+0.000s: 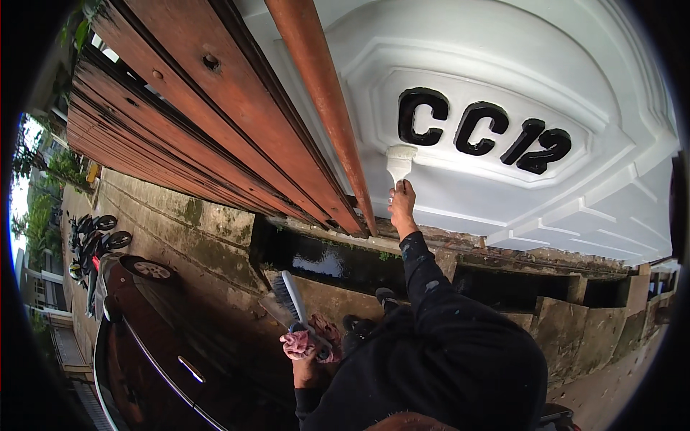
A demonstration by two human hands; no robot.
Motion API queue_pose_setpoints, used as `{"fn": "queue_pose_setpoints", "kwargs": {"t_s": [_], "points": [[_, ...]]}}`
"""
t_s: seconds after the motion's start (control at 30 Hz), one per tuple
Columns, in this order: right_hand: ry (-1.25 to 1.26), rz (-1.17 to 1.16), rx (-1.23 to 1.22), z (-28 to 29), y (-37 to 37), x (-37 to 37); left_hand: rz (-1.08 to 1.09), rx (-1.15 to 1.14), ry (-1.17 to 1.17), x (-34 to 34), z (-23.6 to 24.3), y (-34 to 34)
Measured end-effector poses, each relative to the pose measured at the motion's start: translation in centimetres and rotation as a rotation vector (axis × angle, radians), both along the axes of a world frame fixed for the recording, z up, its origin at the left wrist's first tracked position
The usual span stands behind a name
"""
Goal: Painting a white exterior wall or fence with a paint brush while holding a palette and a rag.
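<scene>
My right hand (402, 207) reaches forward and grips a paintbrush (399, 161) whose white bristles press against the white wall panel (503, 86), just below its raised black characters. My left hand (305, 368) stays low by my body, shut on a pink rag (302, 343) and a second long-handled brush (291, 293) with dark bristles that points up and left. Both sleeves are dark and flecked with paint.
A reddish wooden slatted gate (194, 122) and a rust-coloured post (323, 93) stand left of the panel. Below the wall runs an open concrete drain (323, 262) with water. A dark car (158, 345) and parked motorbikes (93, 241) sit at the left.
</scene>
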State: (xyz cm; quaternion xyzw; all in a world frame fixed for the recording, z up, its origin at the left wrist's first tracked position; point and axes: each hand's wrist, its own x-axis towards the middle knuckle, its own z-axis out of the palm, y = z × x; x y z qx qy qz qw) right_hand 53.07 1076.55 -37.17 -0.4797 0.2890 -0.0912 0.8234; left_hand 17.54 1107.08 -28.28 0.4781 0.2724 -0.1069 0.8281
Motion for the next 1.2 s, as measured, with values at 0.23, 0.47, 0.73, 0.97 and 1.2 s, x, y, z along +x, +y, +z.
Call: {"fn": "queue_pose_setpoints", "kwargs": {"t_s": [0.23, 0.47, 0.73, 0.97, 1.2], "points": [[0.038, 0.092, 0.046, 1.6, -1.9, -1.4, -0.055, 0.132, -0.139, 1.8, -1.1, -0.5], [-0.054, -0.068, -0.678, -2.5, -2.4, -6.6, -0.064, 0.076, -0.089, 1.6, 1.9, -1.6], [-0.159, -0.127, -1.230, 0.4, 0.4, -4.1, 0.007, -0.015, -0.056, -0.1, 0.6, -1.1], [0.137, 0.049, -1.183, 4.4, 4.1, -0.6, -0.024, 0.077, -0.089, -0.8, 0.7, -0.7], [0.086, 0.225, -1.365, 4.9, 1.1, -1.8, -0.131, 0.215, -0.076, 0.8, -1.5, 0.1]]}}
